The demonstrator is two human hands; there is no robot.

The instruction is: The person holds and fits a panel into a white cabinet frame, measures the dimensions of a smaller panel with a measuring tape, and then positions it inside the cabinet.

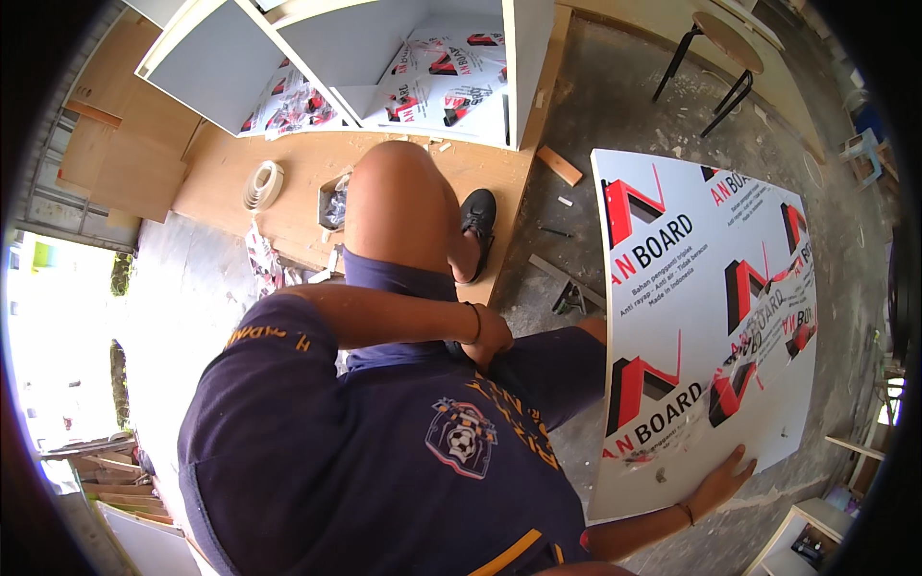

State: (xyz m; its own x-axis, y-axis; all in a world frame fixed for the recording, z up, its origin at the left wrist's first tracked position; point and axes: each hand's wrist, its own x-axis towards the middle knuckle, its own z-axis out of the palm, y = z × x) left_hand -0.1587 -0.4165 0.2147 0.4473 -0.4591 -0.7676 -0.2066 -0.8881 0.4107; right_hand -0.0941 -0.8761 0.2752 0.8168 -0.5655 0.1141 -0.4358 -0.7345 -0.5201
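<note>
My left hand is closed at my lap, close to my dark blue shorts. A dark bit shows beside its fingers, but what they hold I cannot make out. To my right stands a large white board, partly covered by a protective film with red and black print. The film is wrinkled and torn toward the lower part, where bare white surface shows. My right hand lies on that bare lower part with its fingers spread.
Ahead stands a white cabinet on a wooden platform. A roll of edging strip and a small box lie there. A wood offcut and scraps litter the floor. A stool stands far right.
</note>
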